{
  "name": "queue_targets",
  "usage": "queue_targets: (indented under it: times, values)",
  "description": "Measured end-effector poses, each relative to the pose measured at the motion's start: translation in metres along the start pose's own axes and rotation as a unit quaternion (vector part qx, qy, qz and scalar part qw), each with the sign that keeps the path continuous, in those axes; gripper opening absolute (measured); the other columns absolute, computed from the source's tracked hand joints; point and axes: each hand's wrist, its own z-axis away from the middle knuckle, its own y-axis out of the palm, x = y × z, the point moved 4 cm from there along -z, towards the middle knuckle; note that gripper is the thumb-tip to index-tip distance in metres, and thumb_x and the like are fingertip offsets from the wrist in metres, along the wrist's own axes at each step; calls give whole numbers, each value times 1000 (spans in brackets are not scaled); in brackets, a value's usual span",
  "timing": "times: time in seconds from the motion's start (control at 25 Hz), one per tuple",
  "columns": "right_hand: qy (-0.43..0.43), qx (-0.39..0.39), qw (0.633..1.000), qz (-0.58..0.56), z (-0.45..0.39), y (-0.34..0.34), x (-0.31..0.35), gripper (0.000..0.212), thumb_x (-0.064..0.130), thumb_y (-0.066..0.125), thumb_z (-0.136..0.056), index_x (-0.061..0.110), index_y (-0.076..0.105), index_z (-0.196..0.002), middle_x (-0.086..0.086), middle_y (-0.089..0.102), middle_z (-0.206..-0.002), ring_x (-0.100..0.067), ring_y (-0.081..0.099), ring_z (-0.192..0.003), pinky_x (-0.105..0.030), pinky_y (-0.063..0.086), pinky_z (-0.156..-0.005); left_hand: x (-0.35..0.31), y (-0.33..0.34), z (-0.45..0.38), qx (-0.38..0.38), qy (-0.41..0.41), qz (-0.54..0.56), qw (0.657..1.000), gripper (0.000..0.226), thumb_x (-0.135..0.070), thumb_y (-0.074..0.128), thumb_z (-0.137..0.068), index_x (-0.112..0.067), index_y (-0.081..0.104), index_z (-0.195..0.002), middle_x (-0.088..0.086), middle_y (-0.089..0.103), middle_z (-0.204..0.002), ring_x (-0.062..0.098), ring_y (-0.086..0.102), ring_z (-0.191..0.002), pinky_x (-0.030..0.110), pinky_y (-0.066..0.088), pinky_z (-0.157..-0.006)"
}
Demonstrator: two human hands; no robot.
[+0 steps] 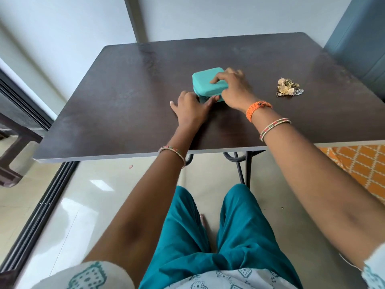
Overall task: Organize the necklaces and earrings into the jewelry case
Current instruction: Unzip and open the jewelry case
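Observation:
A small teal jewelry case (205,81) sits closed at the middle of the dark table (125,101). My right hand (232,88) lies over the case's right side, fingers curled around its top and near edge. My left hand (190,106) rests on the table at the case's near left corner, its fingers pinching at the zipper there. A heap of gold necklaces and earrings (288,87) lies on the table to the right of the case, apart from both hands.
The table's near edge runs just above my knees, its metal legs (241,165) below. A dark bench (14,138) stands to the left by a sliding door track. An orange patterned mat (358,165) lies on the floor at right.

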Motion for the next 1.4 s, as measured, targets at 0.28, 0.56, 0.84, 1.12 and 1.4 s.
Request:
queue_targets:
  times: [0.28, 0.56, 0.84, 1.12, 1.4]
  values:
    - [-15, 13, 999, -44, 6, 6, -11, 62, -11, 38, -77, 24, 59, -124, -4, 48, -131, -28, 35, -122, -43, 37, -103, -15, -6, 20, -17, 44, -68, 997, 27, -25, 49, -95, -3, 66, -97, 18, 66, -101, 41, 60, -90, 40, 45, -74]
    - [-12, -3, 998, -68, 20, 12, -8, 68, -15, 40, -78, 23, 52, -134, -6, 41, -144, -28, 30, -131, -37, 29, -109, 8, -33, -6, -31, 112, -199, 973, 23, -29, 50, -93, -16, 69, -99, 14, 68, -103, 44, 61, -92, 34, 37, -65]
    - [-44, -64, 994, -77, 39, 25, -7, 77, -6, 34, -64, 20, 55, -133, -11, 43, -145, -34, 32, -132, -31, 26, -110, 17, -21, -66, 8, -7, -129, 992, 23, -29, 57, -90, -20, 72, -104, 18, 66, -110, 44, 59, -101, 36, 43, -75]
    - [66, -52, 987, -135, 36, 33, -16, 86, 34, 60, -77, 35, 13, -149, -20, 10, -156, -38, 10, -144, -43, 14, -117, 10, 2, -79, -18, 20, -78, 997, 23, -27, 48, -92, -14, 66, -98, 11, 65, -106, 35, 59, -99, 34, 39, -69]
    - [42, -83, 976, -197, 35, 26, -28, 50, 23, 62, -88, 25, 45, -135, -7, 56, -130, -25, 49, -118, -33, 46, -89, 23, 13, -82, 64, 60, 72, 994, 36, -16, 45, -89, -35, 58, -117, 0, 68, -113, 24, 59, -107, 36, 48, -90]
